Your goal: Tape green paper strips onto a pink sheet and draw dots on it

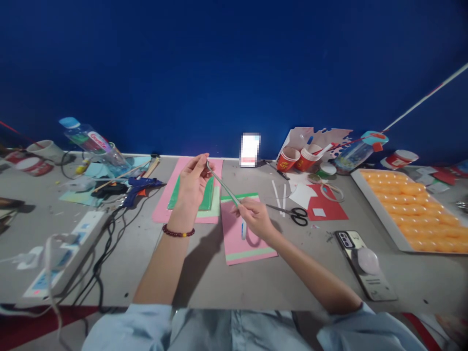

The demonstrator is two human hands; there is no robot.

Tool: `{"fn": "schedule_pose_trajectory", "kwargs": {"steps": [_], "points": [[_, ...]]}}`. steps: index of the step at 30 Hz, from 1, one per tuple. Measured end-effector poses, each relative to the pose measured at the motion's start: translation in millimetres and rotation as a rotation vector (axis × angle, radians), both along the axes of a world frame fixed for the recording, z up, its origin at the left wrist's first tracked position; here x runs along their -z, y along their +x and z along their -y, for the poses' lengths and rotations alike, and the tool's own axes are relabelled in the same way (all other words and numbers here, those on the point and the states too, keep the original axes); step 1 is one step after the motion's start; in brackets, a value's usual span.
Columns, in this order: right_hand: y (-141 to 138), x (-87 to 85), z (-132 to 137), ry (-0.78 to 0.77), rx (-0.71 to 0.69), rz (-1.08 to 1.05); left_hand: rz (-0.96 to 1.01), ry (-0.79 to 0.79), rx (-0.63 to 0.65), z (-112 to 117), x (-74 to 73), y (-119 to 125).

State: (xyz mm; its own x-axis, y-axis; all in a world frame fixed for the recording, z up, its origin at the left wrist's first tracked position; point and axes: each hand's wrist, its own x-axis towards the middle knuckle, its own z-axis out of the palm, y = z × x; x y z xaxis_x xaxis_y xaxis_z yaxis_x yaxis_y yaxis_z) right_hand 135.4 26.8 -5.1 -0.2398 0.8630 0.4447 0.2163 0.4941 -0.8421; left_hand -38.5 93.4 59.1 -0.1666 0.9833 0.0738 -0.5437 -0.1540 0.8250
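Note:
A thin, pale green paper strip stretches slantwise between my two hands above the table. My left hand is raised and pinches its curled upper end between thumb and fingertips. Lower and to the right, my right hand has its fingers closed on the other end. Under my right hand lies a pink sheet with light green bands, and a small white-and-blue item on it is partly hidden. Behind my left hand, a green packet rests on larger pink paper. Black-handled scissors lie just right of my right hand.
A blue glue gun, cables and a power strip occupy the left. Red paper cups, red paper and white strips lie right of centre. Farther right are a phone and an orange bumpy tray.

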Motion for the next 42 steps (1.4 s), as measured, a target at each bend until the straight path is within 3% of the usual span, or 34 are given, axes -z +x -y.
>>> {"fn": "schedule_pose_trajectory", "kwargs": {"steps": [6, 8, 13, 15, 20, 25, 31, 37, 42], "points": [[0, 1.1, 1, 0.245, 0.098, 0.141, -0.056, 0.042, 0.016, -7, -4.0, -11], [0, 2.2, 1, 0.264, 0.104, 0.146, -0.167, 0.053, 0.16, -6, -5.3, -15], [4, 5.7, -3, 0.134, 0.027, 0.087, -0.711, 0.108, 0.749, 9, -9.5, -13], [5, 7.7, -5, 0.071, -0.006, 0.038, -0.832, 0.132, 0.846, 15, -11.9, -7], [5, 8.1, -7, -0.068, -0.075, -0.045, -0.963, 0.122, 0.761, 22, -17.8, 5], [3, 5.9, -6, -0.223, -0.029, 0.003, -1.112, 0.164, 0.622, 26, -20.4, 7], [2, 2.9, -5, -0.345, -0.14, -0.089, -1.18, 0.198, 0.551, 28, -21.5, 9], [3, 1.5, -4, -0.405, -0.164, -0.066, -1.207, 0.272, 0.546, 28, -20.6, 8], [5, 3.8, -2, -0.492, -0.248, -0.186, -1.169, 0.378, 0.619, 27, -20.0, 7]]}}
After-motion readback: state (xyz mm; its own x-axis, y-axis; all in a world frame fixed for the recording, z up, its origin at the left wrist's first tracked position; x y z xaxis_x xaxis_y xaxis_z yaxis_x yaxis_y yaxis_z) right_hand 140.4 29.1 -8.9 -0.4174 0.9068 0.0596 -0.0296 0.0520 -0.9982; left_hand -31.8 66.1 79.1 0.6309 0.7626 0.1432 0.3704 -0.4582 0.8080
